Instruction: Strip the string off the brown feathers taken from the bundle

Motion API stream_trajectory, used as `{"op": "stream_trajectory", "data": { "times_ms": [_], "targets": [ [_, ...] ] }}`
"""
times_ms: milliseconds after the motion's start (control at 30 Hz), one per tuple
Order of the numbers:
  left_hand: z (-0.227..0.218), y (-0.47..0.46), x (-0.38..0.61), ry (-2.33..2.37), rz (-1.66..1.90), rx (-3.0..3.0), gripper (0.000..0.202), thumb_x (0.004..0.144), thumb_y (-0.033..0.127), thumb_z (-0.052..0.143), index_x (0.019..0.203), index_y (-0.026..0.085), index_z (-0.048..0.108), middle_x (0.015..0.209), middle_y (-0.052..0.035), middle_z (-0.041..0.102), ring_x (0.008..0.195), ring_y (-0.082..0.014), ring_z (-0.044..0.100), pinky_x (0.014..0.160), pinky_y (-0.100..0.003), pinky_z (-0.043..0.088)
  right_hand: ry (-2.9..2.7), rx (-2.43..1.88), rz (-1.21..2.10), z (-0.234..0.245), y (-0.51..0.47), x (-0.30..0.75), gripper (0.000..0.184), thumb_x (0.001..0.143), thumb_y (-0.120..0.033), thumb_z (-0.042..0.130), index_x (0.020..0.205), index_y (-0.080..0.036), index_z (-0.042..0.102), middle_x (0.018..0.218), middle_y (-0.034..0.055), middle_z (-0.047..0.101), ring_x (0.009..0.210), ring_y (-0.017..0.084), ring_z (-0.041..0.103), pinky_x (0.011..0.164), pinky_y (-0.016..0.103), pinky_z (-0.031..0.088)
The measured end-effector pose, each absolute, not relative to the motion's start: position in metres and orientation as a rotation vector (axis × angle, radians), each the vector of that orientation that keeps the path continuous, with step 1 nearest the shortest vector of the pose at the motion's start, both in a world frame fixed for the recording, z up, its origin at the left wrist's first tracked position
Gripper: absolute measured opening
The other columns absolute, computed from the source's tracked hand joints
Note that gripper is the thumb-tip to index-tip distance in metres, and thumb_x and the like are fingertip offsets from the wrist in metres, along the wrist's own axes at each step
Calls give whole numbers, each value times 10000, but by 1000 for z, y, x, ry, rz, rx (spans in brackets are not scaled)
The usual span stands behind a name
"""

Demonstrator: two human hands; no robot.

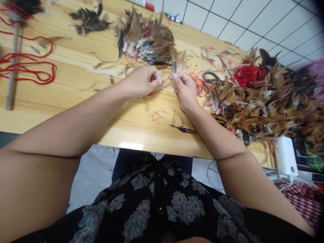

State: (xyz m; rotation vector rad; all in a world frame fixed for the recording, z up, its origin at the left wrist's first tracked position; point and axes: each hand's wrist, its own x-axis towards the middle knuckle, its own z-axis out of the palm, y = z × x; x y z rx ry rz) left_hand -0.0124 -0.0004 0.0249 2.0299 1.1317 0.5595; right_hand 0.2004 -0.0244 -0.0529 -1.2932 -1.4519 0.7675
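Observation:
In the middle of the head view, my right hand pinches a small brown feather at its base between thumb and fingertips, with the tip pointing away from me. My left hand is just to its left, fingers curled in a pinch. Pale wisps blur at its fingertips, and what it holds, if anything, I cannot make out. Beyond both hands lies a bunch of brown and white feathers with bits of red thread. To the right is a large heap of brown feathers.
Red cord lies in loops over a wooden stick at the left. A dark feather clump is at the back. Right of my hands are scissors and a red thread bundle. A white power bank sits by the near right corner.

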Motion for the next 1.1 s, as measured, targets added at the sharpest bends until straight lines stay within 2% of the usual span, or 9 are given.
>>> {"op": "stream_trajectory", "data": {
  "times_ms": [100,267,367,467,633,867,1100],
  "targets": [
    [21,-1,-10,1050,692,1707,251,1009,71,739,863,232,614,698,31,584,735,-162,481,814,-340,431,-1336,-1302,822,-51,-25,199,705,1024,-934,665,993,-235,755,903,18,664,917,177,646,896,358,611],
    [15,0,-4,886,831,1334,250,952,11,781,925,238,680,720,34,662,735,-157,553,806,-349,478,-1325,-1278,861,-50,-28,197,727,959,-960,727,969,-235,772,885,9,659,852,161,567,821,334,533],
    [12,2,-2,804,872,1257,248,933,-9,766,885,230,725,720,29,682,718,-146,596,799,-343,509,-1324,-1279,872,-50,-31,195,725,903,-953,794,932,-228,789,879,7,670,842,159,543,800,331,496],
    [8,5,-1,798,922,1229,269,912,-45,759,828,206,711,725,22,687,689,-129,629,766,-310,537,-1301,-1280,905,-47,-33,193,722,843,-939,858,887,-220,799,840,-3,660,816,153,523,785,329,475],
    [-1,8,3,842,952,1238,274,905,1,848,822,201,681,755,8,696,713,-139,675,737,-268,567,-1267,-1277,980,-39,-37,189,672,811,-877,929,842,-223,777,833,-9,682,823,150,543,791,317,487],
    [-4,6,7,910,1003,1292,259,920,9,798,855,214,653,787,6,674,696,-147,653,732,-302,557,-1260,-1285,1074,-32,-39,187,728,738,-866,987,736,-232,629,710,-58,462,740,117,413,710,292,378],
    [-1,2,9,961,999,1418,252,921,96,818,917,243,613,838,7,679,919,-203,718,850,-360,568,-1257,-1353,1092,-25,-40,183,741,776,-878,954,730,-252,560,727,-41,476,773,141,468,715,302,403]
  ]
}}
